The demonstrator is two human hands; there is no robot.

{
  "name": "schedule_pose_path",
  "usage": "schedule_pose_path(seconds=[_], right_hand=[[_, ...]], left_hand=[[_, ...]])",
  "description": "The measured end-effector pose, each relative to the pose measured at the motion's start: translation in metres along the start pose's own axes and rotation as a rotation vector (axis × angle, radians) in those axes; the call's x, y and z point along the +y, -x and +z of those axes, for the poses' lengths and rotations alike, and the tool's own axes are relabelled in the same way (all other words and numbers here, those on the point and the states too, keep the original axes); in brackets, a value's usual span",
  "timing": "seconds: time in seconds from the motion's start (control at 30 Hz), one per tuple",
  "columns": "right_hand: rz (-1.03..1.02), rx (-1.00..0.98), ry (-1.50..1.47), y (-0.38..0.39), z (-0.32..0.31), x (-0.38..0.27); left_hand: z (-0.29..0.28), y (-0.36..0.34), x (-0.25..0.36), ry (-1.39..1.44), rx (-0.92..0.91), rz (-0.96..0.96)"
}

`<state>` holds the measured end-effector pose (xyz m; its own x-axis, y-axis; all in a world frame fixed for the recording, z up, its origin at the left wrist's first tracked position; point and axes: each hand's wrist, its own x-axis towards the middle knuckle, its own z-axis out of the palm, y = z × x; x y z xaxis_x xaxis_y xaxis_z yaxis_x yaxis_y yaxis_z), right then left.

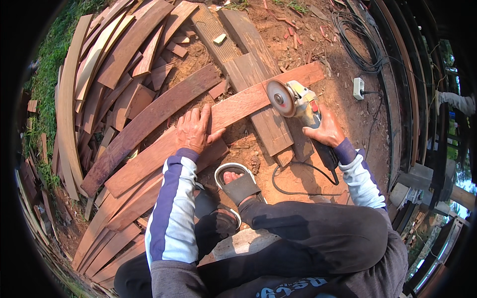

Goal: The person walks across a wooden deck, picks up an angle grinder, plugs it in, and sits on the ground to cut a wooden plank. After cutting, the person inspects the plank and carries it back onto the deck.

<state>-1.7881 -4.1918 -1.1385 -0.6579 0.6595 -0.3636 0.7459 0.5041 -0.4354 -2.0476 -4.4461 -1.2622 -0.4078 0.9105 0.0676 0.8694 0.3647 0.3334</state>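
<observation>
In my right hand (325,128) is an angle grinder (304,102), yellowish at the head and dark along the body. Its round cutting disc (280,98) meets the far part of a long reddish wooden plank (241,107); whether the disc spins I cannot tell. My left hand (195,128) lies on the same plank, fingers stretched out over its top face. Beneath the plank, brown boards (268,130) cross it at an angle. A black cord (298,192) curves from the grinder's rear end across the ground.
Many loose planks (124,107) are heaped on the left, beside grass (52,47). On the right, a white socket block (358,88) and a coiled black cable (355,42) lie on the soil. My sandalled foot (237,181) is close to the boards.
</observation>
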Motion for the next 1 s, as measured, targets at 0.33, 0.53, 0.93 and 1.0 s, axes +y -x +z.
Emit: schedule_pose_path(seconds=[0.33, 0.53, 0.93, 1.0], right_hand=[[0.021, -0.011, 0.031, 0.004, 0.001, 0.003], [0.028, 0.007, 0.006, 0.000, 0.001, 0.000], [0.053, -0.013, -0.011, -0.011, 0.000, -0.010], [0.041, -0.012, -0.024, -0.013, 0.001, -0.008]], left_hand=[[-0.003, 0.000, 0.001, -0.001, 0.033, 0.016], [-0.003, -0.001, 0.002, 0.000, 0.033, 0.013], [-0.003, 0.000, 0.001, 0.007, 0.038, 0.013], [-0.003, 0.000, 0.001, 0.009, 0.040, 0.011]])
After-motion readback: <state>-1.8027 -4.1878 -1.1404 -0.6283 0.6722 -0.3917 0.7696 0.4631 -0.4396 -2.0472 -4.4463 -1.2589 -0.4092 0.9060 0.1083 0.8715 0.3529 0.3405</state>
